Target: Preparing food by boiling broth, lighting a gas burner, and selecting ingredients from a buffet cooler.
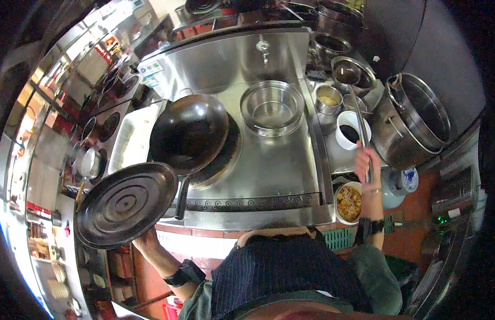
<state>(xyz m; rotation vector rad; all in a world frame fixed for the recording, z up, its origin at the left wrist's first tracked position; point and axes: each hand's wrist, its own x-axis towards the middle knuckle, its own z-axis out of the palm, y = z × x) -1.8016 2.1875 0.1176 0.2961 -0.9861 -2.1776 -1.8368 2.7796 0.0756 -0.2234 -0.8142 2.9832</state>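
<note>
My left hand [146, 241] holds a dark, round metal lid [125, 206] with concentric rings, tilted beside the stove. The lid hides most of the fingers. My right hand [367, 160] grips the long metal handle of a ladle [361, 124]. Its bowl is over a steel basin [367, 82] at the back right. A dark wok [189, 132] rests tilted at the burner ring [231, 160], its handle pointing towards me. Just below the ladle handle stands a white tub [340, 138] of dark liquid. A metal pot [328, 100] next to it holds something yellowish.
A round steel basin [271, 106] sits on the stove top [267, 176], below a wall tap [264, 54]. Left of the wok is a white tray [133, 140]. Large stockpots [407, 124] stand at right. A bowl of noodle-like food [348, 203] is near my right forearm, beside a blue gas cylinder [393, 192].
</note>
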